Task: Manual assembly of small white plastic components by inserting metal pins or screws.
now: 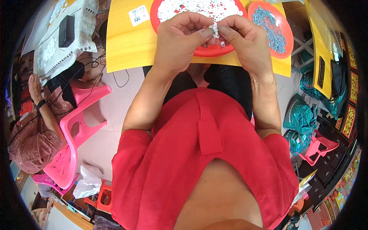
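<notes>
Both hands meet above the near part of a round red tray (154,15) heaped with small white plastic pieces (199,8). My left hand (182,40) pinches a small white plastic piece (215,31) between thumb and forefinger. From the other side my right hand (247,42) grips the same piece, thumb and fingertips closed. Its exact kind is too small to tell. Below my fingertips, another small white piece (222,44) lies by the tray's near rim. To the right of the tray stands a red plate (284,53) of small grey screws (270,32).
The trays stand on a yellow table (126,46) with a white label (138,15). At left, another person (38,126) sits on a pink chair (73,126) by a cloth-covered table (82,28) bearing a black box (67,32). Green bags (301,115) and a pink stool (318,147) are at right.
</notes>
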